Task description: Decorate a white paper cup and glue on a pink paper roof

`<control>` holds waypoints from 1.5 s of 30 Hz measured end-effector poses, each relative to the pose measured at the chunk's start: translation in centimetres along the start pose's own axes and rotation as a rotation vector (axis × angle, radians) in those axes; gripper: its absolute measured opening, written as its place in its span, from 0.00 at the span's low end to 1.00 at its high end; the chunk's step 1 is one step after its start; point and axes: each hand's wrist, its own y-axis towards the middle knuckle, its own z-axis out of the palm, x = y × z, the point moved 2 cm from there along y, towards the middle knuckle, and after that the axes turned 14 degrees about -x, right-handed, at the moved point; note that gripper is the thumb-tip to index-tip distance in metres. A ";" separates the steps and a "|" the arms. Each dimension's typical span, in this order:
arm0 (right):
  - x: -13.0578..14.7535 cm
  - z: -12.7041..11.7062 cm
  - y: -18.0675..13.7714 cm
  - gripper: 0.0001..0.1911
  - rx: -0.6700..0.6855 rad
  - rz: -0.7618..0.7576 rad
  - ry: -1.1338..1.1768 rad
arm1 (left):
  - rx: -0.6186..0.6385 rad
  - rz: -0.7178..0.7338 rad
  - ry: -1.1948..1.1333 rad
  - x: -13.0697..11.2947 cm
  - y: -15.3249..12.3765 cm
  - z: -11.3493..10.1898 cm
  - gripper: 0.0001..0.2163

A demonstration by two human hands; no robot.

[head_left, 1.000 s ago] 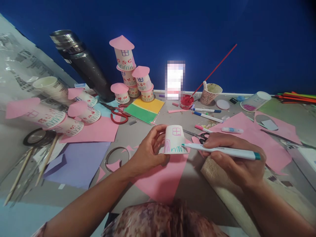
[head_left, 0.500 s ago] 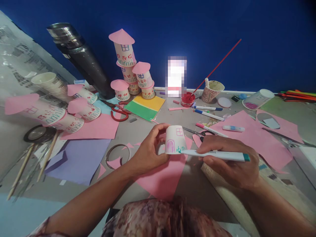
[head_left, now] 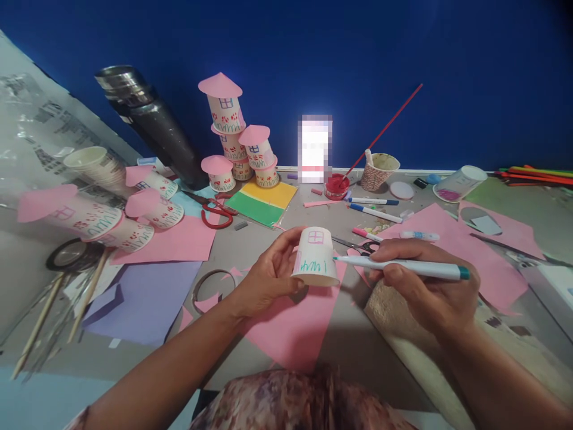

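Note:
My left hand (head_left: 267, 276) is closed around an upturned white paper cup (head_left: 314, 257), tilting it a little above a pink paper sheet (head_left: 298, 325). The cup bears a pink window, a pink door edge and green grass strokes. My right hand (head_left: 425, 286) grips a white marker with a teal cap (head_left: 403, 267). Its tip touches the cup's right side, near the rim.
Finished cup houses with pink cone roofs stand stacked at the back (head_left: 233, 137) and lie at the left (head_left: 89, 215). Red scissors (head_left: 215, 212), a steel flask (head_left: 147, 119), a red paint pot (head_left: 336, 186), loose markers (head_left: 373, 209), a tape ring (head_left: 213, 285) and pink sheets (head_left: 456, 245) lie around.
My left hand has turned the cup so the grass strokes face me and the door has swung left. The marker tip has stayed at the cup's right side.

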 end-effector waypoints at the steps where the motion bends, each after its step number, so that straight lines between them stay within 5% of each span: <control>1: 0.1 0.0 0.0 0.05 0.002 -0.011 0.009 | -0.001 -0.019 -0.016 0.0 0.0 0.1 0.38; 20: 0.9 0.7 0.3 0.07 0.135 -0.037 0.165 | -0.014 -0.018 0.027 0.2 -0.3 0.8 0.38; 45: 0.6 0.1 0.2 0.04 0.086 0.053 0.114 | -0.061 -0.105 0.038 -0.2 -0.8 1.6 0.40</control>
